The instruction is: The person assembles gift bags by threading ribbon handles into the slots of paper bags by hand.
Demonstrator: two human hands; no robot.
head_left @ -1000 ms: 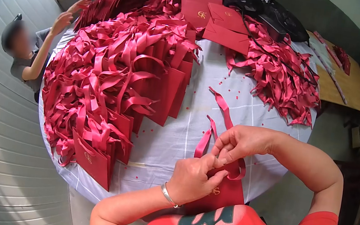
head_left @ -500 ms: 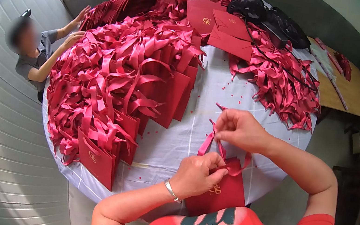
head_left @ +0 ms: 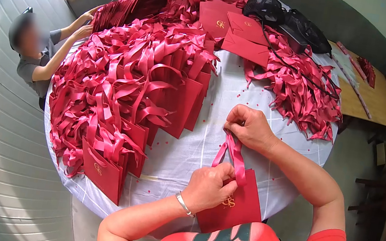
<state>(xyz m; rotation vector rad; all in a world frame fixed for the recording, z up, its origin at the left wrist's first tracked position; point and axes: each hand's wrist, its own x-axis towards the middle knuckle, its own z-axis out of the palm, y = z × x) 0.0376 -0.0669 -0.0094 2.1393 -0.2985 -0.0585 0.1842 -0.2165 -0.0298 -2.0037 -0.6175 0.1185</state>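
Observation:
A red paper gift bag [head_left: 242, 206] with a gold emblem lies right in front of me at the table's near edge. My left hand [head_left: 213, 187], a silver bracelet at its wrist, is closed at the bag's top edge; its fingertips are partly hidden. Farther up, my right hand [head_left: 251, 128] pinches the end of the pink ribbon handle [head_left: 236, 158]. The ribbon runs fairly straight from those fingers down to the bag.
Many ribboned red bags [head_left: 122, 89] fill the table's left side. At right lies a ribbon pile [head_left: 303, 95], with flat bags [head_left: 248, 41] and a black fan-like object [head_left: 303, 29] behind. Red specks dot the white tablecloth [head_left: 181, 164]. Another person [head_left: 35, 63] handles bags at far left.
My right hand has moved slightly up, drawing the ribbon from a loose loop into a straighter line. My left hand stays nearly in place. The other person's hands have shifted slightly.

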